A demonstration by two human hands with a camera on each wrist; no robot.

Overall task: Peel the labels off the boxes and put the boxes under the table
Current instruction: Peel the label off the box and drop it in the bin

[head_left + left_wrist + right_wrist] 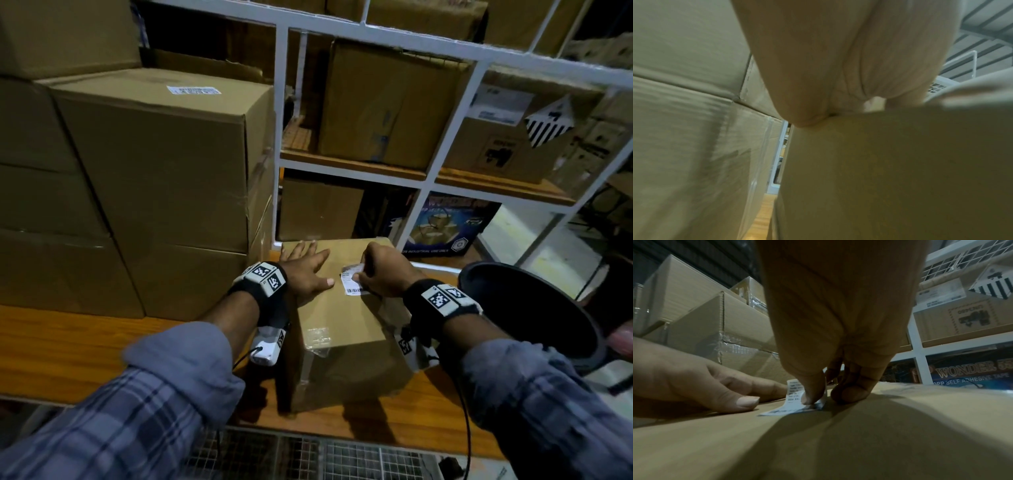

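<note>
A brown cardboard box [339, 315] stands on the wooden table [68, 346] in front of me. On its top is a white printed label [351, 282], partly lifted at its far end. My left hand [306, 265] lies flat on the box top, fingers spread, left of the label. My right hand [363, 274] pinches the raised part of the label between thumb and forefinger. The right wrist view shows the label [795, 395] curled upward in that pinch, its near end still stuck to the box [859, 443]. The left wrist view shows only my palm [838, 56] pressed on the box [890, 170].
Tall stacked cartons [154, 164] stand close on the left; one has a white label [193, 90] on top. A white metal rack [424, 181] with more boxes is behind. A dark round object [534, 308] sits at the right. Wire mesh [308, 455] lies below the table edge.
</note>
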